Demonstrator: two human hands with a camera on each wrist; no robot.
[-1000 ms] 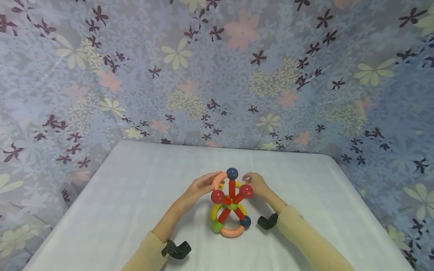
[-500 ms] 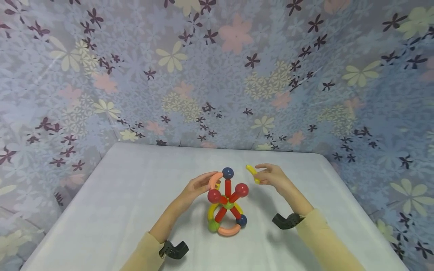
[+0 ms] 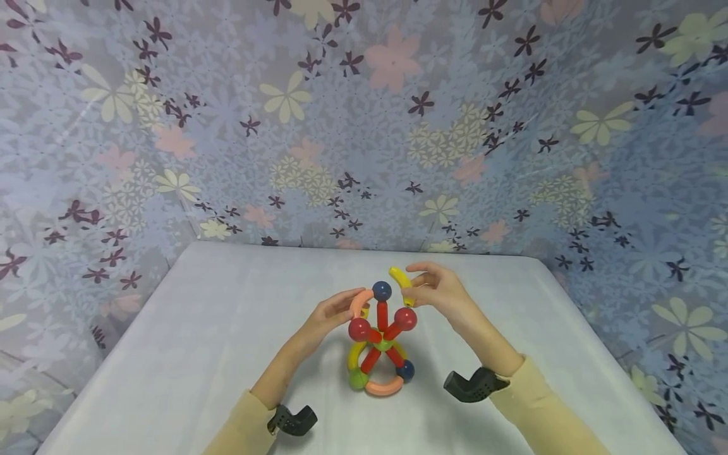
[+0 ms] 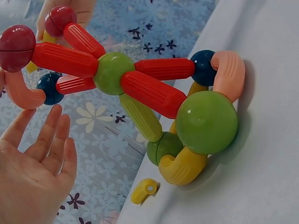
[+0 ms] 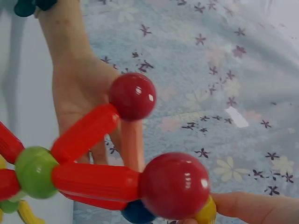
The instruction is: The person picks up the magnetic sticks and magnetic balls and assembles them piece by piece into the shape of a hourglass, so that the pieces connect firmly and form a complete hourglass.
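A magnetic stick-and-ball structure stands on the table, its red sticks (image 4: 152, 93) joined at a central green ball (image 3: 383, 342). My left hand (image 3: 325, 321) pinches the pink curved stick (image 3: 359, 301) near the top, its other fingers extended in the left wrist view. This stick runs between a red ball (image 3: 359, 329) and the top navy ball (image 3: 382, 291). My right hand (image 3: 445, 292) pinches a yellow curved stick (image 3: 400, 276) in the air, just right of the navy ball. Another red ball (image 3: 406, 319) sits below it, hiding most of the yellow stick in the right wrist view.
A loose yellow curved stick (image 4: 144, 191) lies on the white table (image 3: 250, 297) behind the structure. The base has a green ball (image 3: 358, 378), a navy ball (image 3: 405, 370) and a pink curved stick (image 3: 383, 387). A flowered curtain (image 3: 341, 126) hangs beyond.
My right hand has lifted the yellow curved stick from behind the structure, out to the right, then moved it left beside the top navy ball. My left hand keeps its grip.
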